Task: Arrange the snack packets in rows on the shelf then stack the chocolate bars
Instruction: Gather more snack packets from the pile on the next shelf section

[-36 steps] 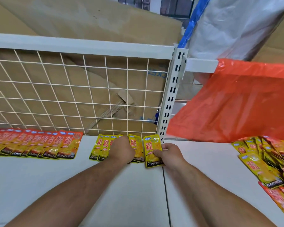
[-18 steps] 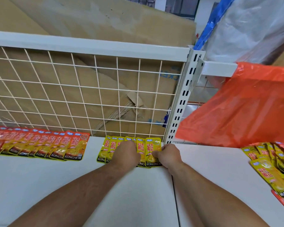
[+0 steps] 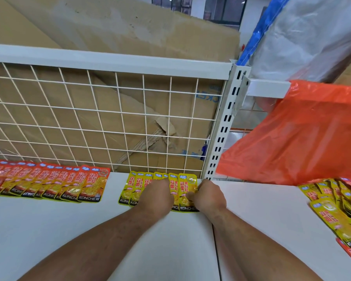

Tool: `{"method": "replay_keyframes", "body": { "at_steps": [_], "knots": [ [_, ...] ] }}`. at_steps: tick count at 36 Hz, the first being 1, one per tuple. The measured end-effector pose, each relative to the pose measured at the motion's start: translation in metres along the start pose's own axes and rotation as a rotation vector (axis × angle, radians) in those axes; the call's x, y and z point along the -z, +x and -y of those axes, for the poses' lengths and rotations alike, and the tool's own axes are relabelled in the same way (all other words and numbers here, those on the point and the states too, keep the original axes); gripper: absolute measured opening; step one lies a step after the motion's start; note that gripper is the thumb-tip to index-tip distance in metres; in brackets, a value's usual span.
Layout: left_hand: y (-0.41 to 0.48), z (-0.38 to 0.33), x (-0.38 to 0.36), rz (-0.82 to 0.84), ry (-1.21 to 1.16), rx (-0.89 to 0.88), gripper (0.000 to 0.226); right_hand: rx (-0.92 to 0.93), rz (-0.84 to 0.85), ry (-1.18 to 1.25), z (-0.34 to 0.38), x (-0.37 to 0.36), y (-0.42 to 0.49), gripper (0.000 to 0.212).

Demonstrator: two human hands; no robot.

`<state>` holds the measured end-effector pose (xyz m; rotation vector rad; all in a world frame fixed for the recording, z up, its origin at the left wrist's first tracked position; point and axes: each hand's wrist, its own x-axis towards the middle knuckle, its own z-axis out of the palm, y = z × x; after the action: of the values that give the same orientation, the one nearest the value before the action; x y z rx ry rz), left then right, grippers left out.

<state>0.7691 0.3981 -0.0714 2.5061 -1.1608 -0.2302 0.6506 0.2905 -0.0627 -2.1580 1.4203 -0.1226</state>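
Observation:
A row of yellow snack packets (image 3: 135, 187) lies overlapped at the back of the white shelf (image 3: 69, 230), against the wire grid. My left hand (image 3: 156, 196) rests on the middle of that row, fingers hidden under the knuckles. My right hand (image 3: 209, 197) pinches the right edge of the rightmost yellow packet (image 3: 187, 186), which lies flat at the row's end. To the left sits a longer overlapped row of orange-red packets (image 3: 49, 183). A loose pile of yellow and orange packets (image 3: 336, 207) lies at the right edge. No chocolate bars are in sight.
A white wire grid panel (image 3: 109, 122) and a slotted upright post (image 3: 225, 126) close off the shelf's back. An orange plastic bag (image 3: 304, 134) hangs over the right section. Cardboard sheets (image 3: 109, 27) stand behind the grid. A seam (image 3: 216, 250) splits the shelf boards.
The rightmost yellow packet has slid back and left into line with the row, now overlapping its neighbour. Both hands moved a little toward the grid with it.

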Motion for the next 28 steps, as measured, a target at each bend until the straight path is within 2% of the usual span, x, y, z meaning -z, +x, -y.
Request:
{"method": "replay_keyframes", "body": {
  "at_steps": [14, 17, 25, 28],
  "knots": [
    [-0.002, -0.005, 0.003, 0.016, 0.043, 0.008, 0.012, 0.068, 0.02, 0.068, -0.006, 0.002, 0.0, 0.039],
    [-0.007, -0.01, 0.008, -0.036, 0.133, -0.015, 0.03, 0.114, 0.01, 0.052, -0.006, 0.001, -0.002, 0.032],
    [-0.019, -0.011, 0.008, -0.19, 0.265, -0.17, 0.037, 0.167, 0.024, 0.111, -0.011, 0.006, -0.005, 0.023],
    [-0.028, -0.017, 0.009, -0.206, 0.288, -0.148, 0.036, 0.18, 0.029, 0.185, -0.015, 0.008, -0.007, 0.021]
  ]
}}
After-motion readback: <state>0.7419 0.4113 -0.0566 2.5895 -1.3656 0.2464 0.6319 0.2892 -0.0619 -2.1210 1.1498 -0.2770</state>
